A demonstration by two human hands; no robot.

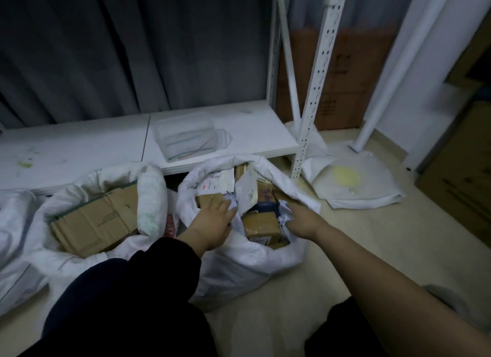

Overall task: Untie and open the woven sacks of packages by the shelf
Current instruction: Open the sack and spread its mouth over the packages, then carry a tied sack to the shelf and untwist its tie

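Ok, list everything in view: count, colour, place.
open sacks: two, white, on floor before shelf, rims rolled down
boxes: several, brown, inside both sacks
mailers: a few, white, in right sack
shelf: one, white, low board behind sacks
clear tub: one, on shelf
upright: one, white, perforated, right of shelf
flat sacks: white, yellow stain, floor at right
cartons: brown, far right
curtain: grey, behind shelf
left hand: inside right sack, on a box
right hand: at right sack's white fabric
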